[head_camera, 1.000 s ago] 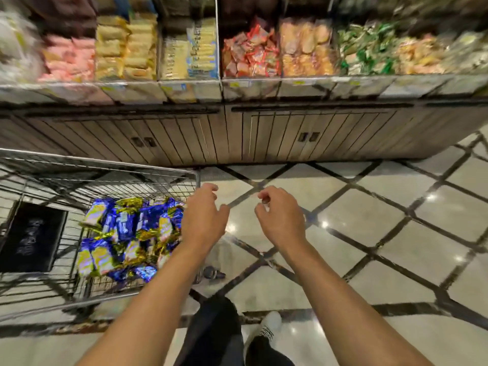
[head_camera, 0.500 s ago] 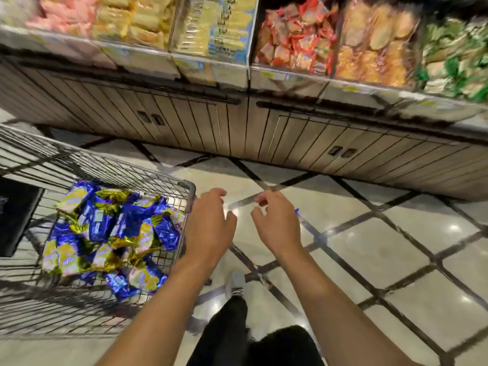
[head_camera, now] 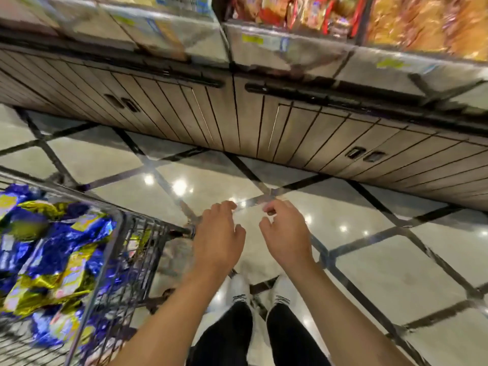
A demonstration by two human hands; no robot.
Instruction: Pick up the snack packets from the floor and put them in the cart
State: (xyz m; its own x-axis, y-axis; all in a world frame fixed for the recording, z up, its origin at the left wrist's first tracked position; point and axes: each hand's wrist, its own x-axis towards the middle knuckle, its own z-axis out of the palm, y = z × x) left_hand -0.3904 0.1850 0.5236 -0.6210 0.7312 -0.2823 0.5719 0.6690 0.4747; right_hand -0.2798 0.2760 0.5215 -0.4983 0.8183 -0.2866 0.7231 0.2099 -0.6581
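Observation:
A wire shopping cart (head_camera: pixel 116 249) stands at the lower left, holding several blue and gold snack packets (head_camera: pixel 52 249) piled inside. My left hand (head_camera: pixel 219 239) hovers just right of the cart's corner, fingers loosely curled and holding nothing. My right hand (head_camera: pixel 286 236) hangs beside it over the floor, fingers loosely curled, also holding nothing. No packet shows on the visible floor.
A glossy tiled floor (head_camera: pixel 369 260) with dark diagonal lines spreads to the right. A wooden cabinet base (head_camera: pixel 264 122) runs across ahead, with shelf bins of snacks (head_camera: pixel 303 11) above it. My white shoes (head_camera: pixel 240 286) and dark trousers are below my hands.
The view has swung closer to the cabinet and tilted; the cart has slid to the lower left edge. Both hands stay loosely curled side by side, holding nothing.

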